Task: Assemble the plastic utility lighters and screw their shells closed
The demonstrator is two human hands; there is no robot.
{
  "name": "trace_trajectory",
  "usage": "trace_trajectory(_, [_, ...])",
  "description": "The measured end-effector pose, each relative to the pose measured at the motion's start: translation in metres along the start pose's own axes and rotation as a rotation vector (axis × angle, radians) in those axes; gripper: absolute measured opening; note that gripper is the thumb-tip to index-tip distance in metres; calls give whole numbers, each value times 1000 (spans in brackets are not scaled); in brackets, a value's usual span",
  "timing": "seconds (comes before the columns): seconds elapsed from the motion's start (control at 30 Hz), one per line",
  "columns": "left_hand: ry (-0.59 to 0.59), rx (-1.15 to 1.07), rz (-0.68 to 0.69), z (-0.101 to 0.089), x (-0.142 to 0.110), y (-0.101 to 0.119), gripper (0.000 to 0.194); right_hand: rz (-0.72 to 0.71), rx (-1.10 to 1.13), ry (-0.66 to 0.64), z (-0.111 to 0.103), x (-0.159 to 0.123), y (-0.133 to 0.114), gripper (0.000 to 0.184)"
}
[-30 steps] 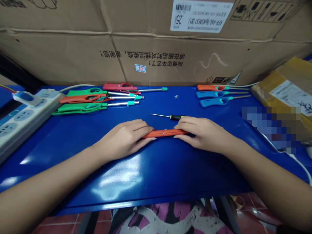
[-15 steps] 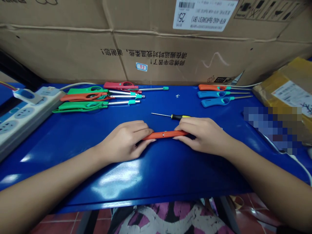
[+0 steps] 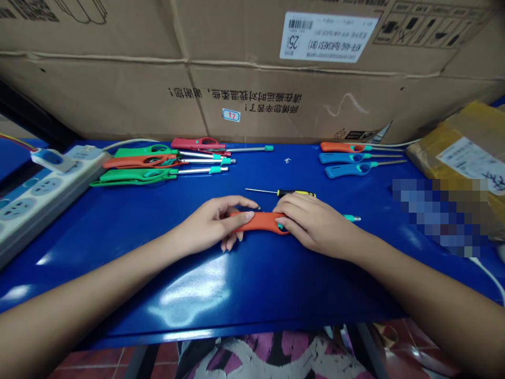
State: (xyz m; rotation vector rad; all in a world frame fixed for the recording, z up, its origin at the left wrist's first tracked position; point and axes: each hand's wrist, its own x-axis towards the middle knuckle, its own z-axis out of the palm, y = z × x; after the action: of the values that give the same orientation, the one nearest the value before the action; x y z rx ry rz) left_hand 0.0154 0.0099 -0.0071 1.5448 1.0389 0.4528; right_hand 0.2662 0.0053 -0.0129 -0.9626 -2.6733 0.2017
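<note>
An orange long-nosed lighter (image 3: 261, 221) lies across the front of me, its broad side facing up. My left hand (image 3: 221, 223) is closed on its handle end, thumb on top and fingers beneath. My right hand (image 3: 315, 221) grips it around the teal trigger and covers most of the metal tube. Past that hand, the teal-sleeved tip (image 3: 352, 218) sticks out to the right. Just behind my right hand rests a screwdriver (image 3: 290, 193) with a black and yellow handle, its shaft pointing left.
Several lighters in green (image 3: 138, 176), orange and red lie at the back left, beside a power strip (image 3: 35, 202). Orange and blue lighters (image 3: 347, 169) lie at the back right. A cardboard box (image 3: 244, 68) walls the rear. A taped parcel (image 3: 461, 152) stands at the right.
The orange lighter has rolled from its narrow edge to its broad side. My left hand has changed its hold, with thumb now on top. The view has tilted slightly up.
</note>
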Motion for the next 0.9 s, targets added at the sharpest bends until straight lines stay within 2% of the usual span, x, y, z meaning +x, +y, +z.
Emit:
trace_trajectory(0.07, [-33,-251,-153,0,2,2,39,-36,28,10,2,0,-1,44])
trace_trajectory(0.13, [-31,-344,-183,0,2,2,36,-70,17,44,5,-1,-2,52])
trace_trajectory(0.17, [-25,-327,-156,0,2,2,36,-82,11,64,7,-2,-2,49])
trace_trajectory(0.23, [34,-156,15,0,0,0,38,-83,21,99,8,-3,-2,41])
trace_trajectory(0.37, [198,424,616,-2,-4,-7,28,-68,60,145,8,-5,0,38])
trace_trajectory(0.4, [214,521,726,-3,-5,-8,27,-70,63,144,7,-5,0,38])
trace_trajectory(0.47, [225,623,844,-3,-6,-11,27,-75,69,135,7,-5,0,37])
trace_trajectory(0.7, [258,656,870,5,-9,-13,22,-104,82,160,10,-6,-7,30])
trace_trajectory(0.9, [178,647,812,-4,-7,-11,22,-51,135,49,-2,-7,-3,34])
